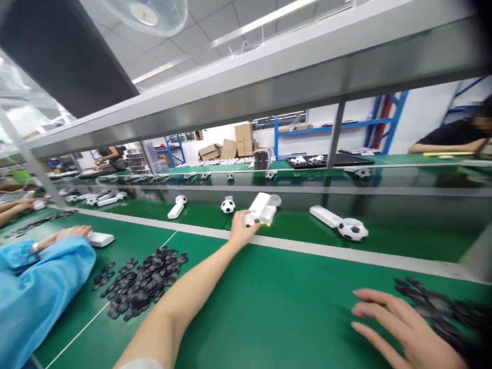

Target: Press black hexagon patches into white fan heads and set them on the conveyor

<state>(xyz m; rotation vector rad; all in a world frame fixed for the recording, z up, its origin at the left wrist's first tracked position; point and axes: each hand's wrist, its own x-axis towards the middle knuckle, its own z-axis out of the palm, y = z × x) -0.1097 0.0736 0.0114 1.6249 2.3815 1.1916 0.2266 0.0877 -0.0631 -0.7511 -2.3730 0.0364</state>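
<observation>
My left hand [243, 230] reaches out over the front edge of the green belt, its fingers closed on a white device with a soccer-ball head [251, 219]. The device's white handle [260, 203] points up and away, beside another white piece [269, 212] with a round clear part. My right hand [400, 323] hovers above the green table at the lower right, fingers apart, holding nothing. Just right of it is a blurred pile of black pieces [434, 302]. Further right on the belt lies a white device with a soccer-ball head [352, 229].
A pile of black pieces [148, 279] lies left of my left forearm. A co-worker's blue sleeve [57, 271] is at the left, the hand at a white piece [100, 239]. A metal shelf beam [230, 92] crosses overhead. More soccer-ball devices [228, 205] lie on the belt.
</observation>
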